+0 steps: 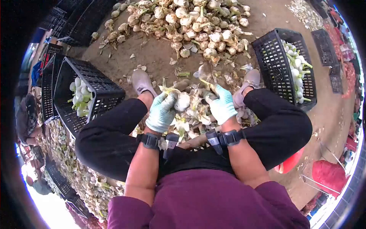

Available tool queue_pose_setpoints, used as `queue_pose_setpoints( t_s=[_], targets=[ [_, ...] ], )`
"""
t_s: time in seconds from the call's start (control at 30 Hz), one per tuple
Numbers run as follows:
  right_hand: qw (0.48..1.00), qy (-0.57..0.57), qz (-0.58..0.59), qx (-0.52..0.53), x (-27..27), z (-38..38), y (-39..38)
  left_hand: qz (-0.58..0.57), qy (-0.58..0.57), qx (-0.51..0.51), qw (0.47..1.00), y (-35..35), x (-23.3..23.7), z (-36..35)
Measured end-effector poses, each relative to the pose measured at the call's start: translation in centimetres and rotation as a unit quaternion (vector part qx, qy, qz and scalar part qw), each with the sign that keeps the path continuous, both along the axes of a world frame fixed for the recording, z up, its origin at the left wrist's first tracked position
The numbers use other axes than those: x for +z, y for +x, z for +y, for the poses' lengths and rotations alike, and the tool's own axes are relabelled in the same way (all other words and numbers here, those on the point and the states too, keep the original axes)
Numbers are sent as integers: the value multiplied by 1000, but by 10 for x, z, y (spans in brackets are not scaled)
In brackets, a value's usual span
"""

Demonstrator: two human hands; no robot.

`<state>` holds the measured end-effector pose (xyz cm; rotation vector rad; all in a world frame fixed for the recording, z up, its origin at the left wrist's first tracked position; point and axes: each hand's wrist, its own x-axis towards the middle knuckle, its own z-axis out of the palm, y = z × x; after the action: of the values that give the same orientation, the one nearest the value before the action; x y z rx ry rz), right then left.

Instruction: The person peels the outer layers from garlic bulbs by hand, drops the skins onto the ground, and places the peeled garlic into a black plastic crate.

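Observation:
My left hand (164, 108), in a pale green work glove with dirty fingertips, is closed around a garlic bulb (182, 102). The bulb is mostly white, and a yellowish dry leaf (167, 89) sticks out above the fingers. My right hand (220, 103), gloved alike, is closed a short way to the right of the bulb. A thin yellowish strip of garlic skin (206, 82) rises from its thumb and fingertips. Below and between both hands lie loose garlic peelings (199, 110) on the ground.
A large heap of unpeeled garlic bulbs (187, 23) lies ahead. Black crates with white garlic stand at left (91, 80) and right (270, 57). Many peelings (76, 156) cover the ground at left. A person (28, 118) is at the far left; a red sack (328, 175) lies at right.

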<state>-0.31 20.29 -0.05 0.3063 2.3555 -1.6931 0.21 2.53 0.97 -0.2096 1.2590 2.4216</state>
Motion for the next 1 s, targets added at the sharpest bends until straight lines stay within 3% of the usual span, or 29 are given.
queue_pose_setpoints(
  t_s=[0.07,0.13,0.2,0.27,0.3,0.33,0.4,0.63,0.7,0.73,0.8,0.83,0.87,0.9,0.93,0.97,1.0],
  targets=[
    [998,-33,37,44,26,-3,0,-31,46,-22,998,1,-3,-4],
    [984,-10,68,165,31,-5,0,-38,27,-30,998,4,-8,-3],
    [983,-39,56,173,22,-6,3,-42,7,-37,998,4,-5,-2],
    [967,101,184,145,22,-9,9,-39,74,-59,995,2,5,1],
    [987,-46,58,141,24,-9,5,-21,91,-54,994,1,6,3],
    [987,-47,57,141,28,-8,4,-21,90,-53,994,1,7,3],
    [982,-136,-54,123,33,-6,3,-7,55,-47,997,1,7,4],
    [977,-178,-41,106,15,-2,4,-56,179,-80,979,0,-19,1],
    [992,-44,-21,112,9,3,4,-43,184,-79,979,0,-21,-2],
    [993,-45,-19,111,6,3,4,-41,182,-80,979,-1,-20,-3],
    [989,135,3,66,9,-1,3,-31,171,-21,985,-2,-18,-5],
    [983,152,-69,83,28,-2,-1,-29,171,-20,985,-3,-17,-5],
    [982,152,-67,85,24,-4,1,-39,171,-10,984,-3,-16,-4],
    [995,-79,-46,48,21,-8,3,-50,171,-2,984,-2,-15,-4],
    [952,-306,-23,8,19,-10,5,-60,172,6,983,-2,-14,-3],
    [938,-335,-2,92,19,-10,8,-74,158,14,985,2,-27,-4],
    [893,-425,-142,-31,17,-22,8,-80,136,8,987,4,-23,3]
  ],
)
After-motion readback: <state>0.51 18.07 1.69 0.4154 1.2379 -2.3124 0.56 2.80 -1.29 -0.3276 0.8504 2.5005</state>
